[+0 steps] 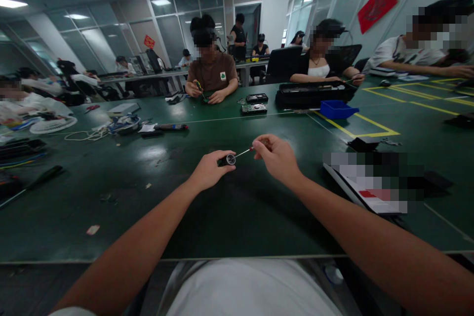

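Just above the green table my left hand is closed around a small dark cylindrical part with a pale round rim, its open end turned to the right. My right hand grips a screwdriver by its handle, which the fingers mostly cover. The thin metal shaft slants down to the left, and its tip reaches the rim of the cylindrical part. Whether the tip sits on a screw is too small to make out.
On the green table, a blue bin stands at the back right. A white-paged item, partly blurred, lies near my right forearm. A long screwdriver lies far left. Hard drives lie ahead, before a co-worker.
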Demonstrator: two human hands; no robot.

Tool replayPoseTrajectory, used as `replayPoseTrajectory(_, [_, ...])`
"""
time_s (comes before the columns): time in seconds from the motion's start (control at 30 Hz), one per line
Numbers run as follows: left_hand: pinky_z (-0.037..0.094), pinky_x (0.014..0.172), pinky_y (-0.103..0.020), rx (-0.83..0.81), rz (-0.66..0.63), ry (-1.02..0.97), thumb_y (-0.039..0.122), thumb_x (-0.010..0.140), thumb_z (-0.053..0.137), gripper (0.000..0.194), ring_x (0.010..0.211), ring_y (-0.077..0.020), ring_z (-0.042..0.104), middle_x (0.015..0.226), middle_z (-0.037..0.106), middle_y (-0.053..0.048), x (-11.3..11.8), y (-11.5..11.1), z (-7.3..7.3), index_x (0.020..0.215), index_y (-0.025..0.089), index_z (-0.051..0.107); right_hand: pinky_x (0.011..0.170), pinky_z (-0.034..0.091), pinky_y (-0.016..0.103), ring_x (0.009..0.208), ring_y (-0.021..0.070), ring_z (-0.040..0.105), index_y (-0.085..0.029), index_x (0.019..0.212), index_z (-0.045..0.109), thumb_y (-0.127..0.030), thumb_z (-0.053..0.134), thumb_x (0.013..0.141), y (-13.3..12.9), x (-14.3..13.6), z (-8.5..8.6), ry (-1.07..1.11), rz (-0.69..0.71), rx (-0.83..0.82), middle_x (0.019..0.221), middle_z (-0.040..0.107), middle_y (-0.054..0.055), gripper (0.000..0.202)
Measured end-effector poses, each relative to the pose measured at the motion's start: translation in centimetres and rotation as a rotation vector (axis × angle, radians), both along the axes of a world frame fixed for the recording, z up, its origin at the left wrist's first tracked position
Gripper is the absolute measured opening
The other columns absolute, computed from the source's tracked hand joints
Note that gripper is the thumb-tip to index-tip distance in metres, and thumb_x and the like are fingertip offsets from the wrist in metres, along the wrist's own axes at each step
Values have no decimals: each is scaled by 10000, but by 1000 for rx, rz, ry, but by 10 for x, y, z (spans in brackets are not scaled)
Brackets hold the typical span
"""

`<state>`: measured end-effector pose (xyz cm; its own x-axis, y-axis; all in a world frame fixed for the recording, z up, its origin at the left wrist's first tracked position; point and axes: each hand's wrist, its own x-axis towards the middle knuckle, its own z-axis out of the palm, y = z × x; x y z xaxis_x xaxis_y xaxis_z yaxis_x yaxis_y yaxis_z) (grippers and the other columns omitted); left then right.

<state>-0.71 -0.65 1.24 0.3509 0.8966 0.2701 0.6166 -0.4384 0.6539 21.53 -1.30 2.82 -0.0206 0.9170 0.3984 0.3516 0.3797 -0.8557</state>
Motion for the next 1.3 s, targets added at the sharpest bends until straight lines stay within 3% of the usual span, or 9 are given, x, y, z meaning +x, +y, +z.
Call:
replayPoseTrajectory(0.13, [449,953,-350,21,-4,19,255,808,740,393,1052,-212,628,1141,699,-23,0,0,-2,1197,255,690,625,449,291,641,147,615,-208,955,605,-364,545,923,-3,-1,-3,-1,128,69,733,655,-8,170])
replayPoseTrajectory(0.27, [449,971,-358,28,-17,29,267,809,734,383,1063,-218,627,1144,697,-33,1,-1,-2,1189,242,691,559,384,297,580,153,559,-213,861,651,-516,488,956,-4,-1,-2,-70,35,60,650,607,-9,357])
replayPoseTrajectory(0.37, [446,988,-367,29,-27,32,278,811,732,378,1085,-227,622,1163,693,-39,2,-2,0,1185,238,693,585,384,313,620,169,572,-213,865,670,-492,453,971,-4,-1,-2,-103,-30,81,694,639,11,369])
replayPoseTrajectory(0.5, [456,975,-369,29,-6,49,271,811,734,386,1060,-228,628,1145,696,-44,4,-3,0,1192,232,689,652,425,324,689,181,598,-233,1102,617,-336,430,964,-3,-1,-6,-42,16,79,790,665,8,254])
replayPoseTrajectory(0.7, [440,1015,-366,45,-26,46,233,806,736,379,1094,-223,622,1177,689,-52,5,-3,-1,1182,221,694,675,435,338,702,189,592,-245,1016,641,-443,396,984,-2,-1,-7,-25,58,43,770,641,8,317])
replayPoseTrajectory(0.8, [456,982,-361,44,-12,50,247,813,731,378,1067,-222,628,1155,695,-46,5,-3,-1,1188,227,693,711,464,345,741,187,605,-247,1075,611,-417,463,949,2,-3,-7,86,77,20,808,643,8,259])
replayPoseTrajectory(0.9, [461,969,-356,46,-6,41,264,815,733,392,1050,-219,630,1146,697,-41,5,-3,0,1203,230,688,736,496,348,746,175,608,-230,944,581,-452,571,876,9,-5,-11,300,95,-57,825,643,21,232])
replayPoseTrajectory(1.1, [443,1008,-361,97,-35,16,258,823,731,413,1113,-222,612,1199,680,-51,6,-3,0,1230,226,672,666,546,362,586,162,555,-230,823,553,-494,507,895,22,-1,-21,605,121,-406,676,569,8,277])
replayPoseTrajectory(1.3, [454,990,-366,99,-39,41,262,823,734,417,1090,-221,620,1193,682,-56,5,-2,-1,1233,224,670,627,540,315,646,156,600,-233,857,569,-542,579,865,20,-2,-20,520,35,-221,754,633,18,309])
